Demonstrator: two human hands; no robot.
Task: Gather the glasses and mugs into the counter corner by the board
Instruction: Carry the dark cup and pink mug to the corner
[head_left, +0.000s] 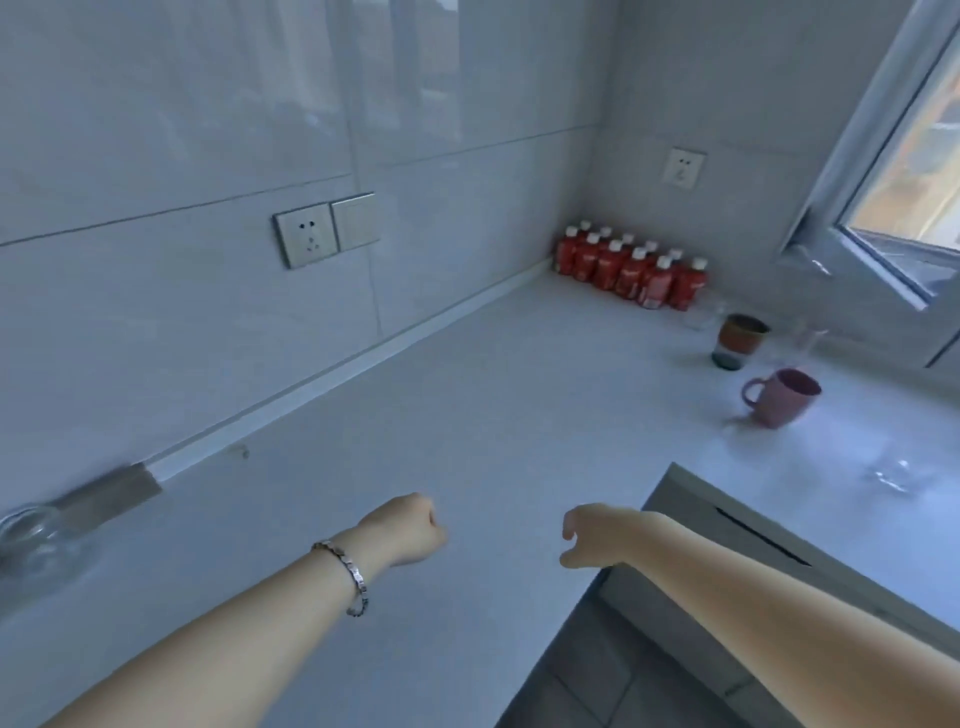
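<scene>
A pink mug (782, 396) stands on the pale counter (467, 415) at the right, handle pointing left. Behind it is a striped brown and teal mug (737, 340). Clear glasses are faint beside them: one near the bottles (704, 314), one by the window (808, 338), one nearer me (896, 475). Another clear glass (36, 540) sits at the far left edge. My left hand (405, 530) hovers over the counter with fingers curled in and nothing held. My right hand (597, 538) is loosely curled and empty.
Several red bottles with white caps (631, 267) line the far corner. A metal plate (111, 493) lies by the left wall. Wall sockets (306, 239) sit above the counter. An open window (893, 171) hangs over the right side. The counter's inner edge drops to the tiled floor (623, 675).
</scene>
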